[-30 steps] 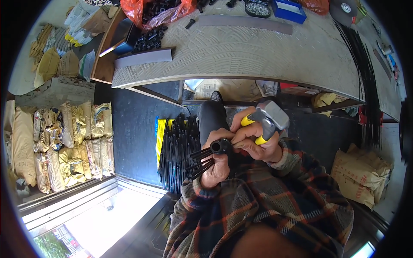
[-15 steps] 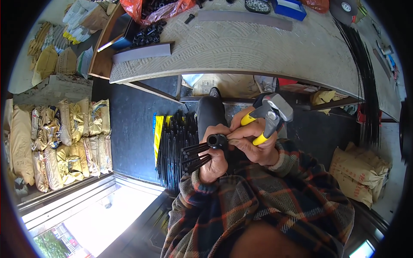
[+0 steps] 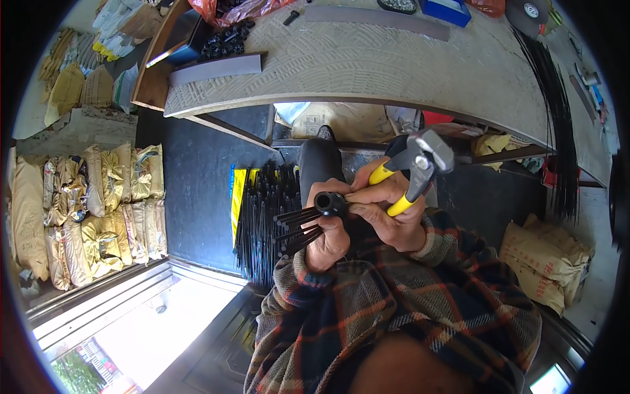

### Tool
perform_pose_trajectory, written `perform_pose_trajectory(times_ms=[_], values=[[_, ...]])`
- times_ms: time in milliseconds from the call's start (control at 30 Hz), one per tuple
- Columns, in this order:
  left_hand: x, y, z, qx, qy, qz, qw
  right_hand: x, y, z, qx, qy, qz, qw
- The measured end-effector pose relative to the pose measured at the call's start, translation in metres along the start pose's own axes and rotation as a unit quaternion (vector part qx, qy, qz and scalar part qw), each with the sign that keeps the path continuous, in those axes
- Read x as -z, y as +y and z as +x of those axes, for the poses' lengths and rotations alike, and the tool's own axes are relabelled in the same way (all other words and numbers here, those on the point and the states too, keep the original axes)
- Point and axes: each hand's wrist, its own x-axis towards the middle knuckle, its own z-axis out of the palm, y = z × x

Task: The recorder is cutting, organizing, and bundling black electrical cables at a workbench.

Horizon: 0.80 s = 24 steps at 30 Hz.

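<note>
Bkgd: cluttered workroom, dark floor [image 3: 193,190], grey textured surface [image 3: 394,72] across the top w/ grey strips [image 3: 377,21], a blue box [image 3: 453,18], a pile of small black parts [image 3: 226,43] by a red plastic bag [image 3: 252,11], plus a dark cap [image 3: 523,14] nr the right end. Long black strands [image 3: 559,131] hang over the surface's RH edge. Brown paper packs [image 3: 65,249] lined up far L, more brown sacks [image 3: 541,262] lower R. Person seated, plaid sleeves, both hands approx mid-view over the lap. Left hand [image 3: 326,248]: fingers closed round a black hollow fitting [image 3: 336,204], open end facing up/L; same hand also has several thin black rods [image 3: 295,220], ends fanned out to L just below the fitting. Right hand [image 3: 396,209]: fingers curled w/ yellow-handled pliers [image 3: 430,161] lodged in the grip, metal head sticking out up/R, clear of the fitting. RH thumb + forefinger tips nearly together right beside the fitting's R side; can't tell if they pinch anything small there. Big bundle of black rods [image 3: 268,226] stands L of the knee, yellow sheet [image 3: 238,207] along its L side
</note>
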Motion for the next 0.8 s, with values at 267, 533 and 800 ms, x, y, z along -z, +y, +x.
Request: perform_pose_trajectory(times_ms=[267, 533, 800], values=[[0.005, 0.001, -0.002, 0.019, -0.009, -0.023, 1.000, 0.006, 0.001, 0.012, -0.057, -0.055, 0.064, 0.995], [0.008, -0.001, -0.006, 0.035, -0.020, -0.020, 0.999, 0.007, 0.001, 0.013, -0.102, -0.071, 0.113, 0.986], [0.002, -0.005, -0.004, 0.042, 0.019, 0.073, 0.996, -0.001, 0.007, 0.009, -0.065, -0.025, 0.082, 0.994]])
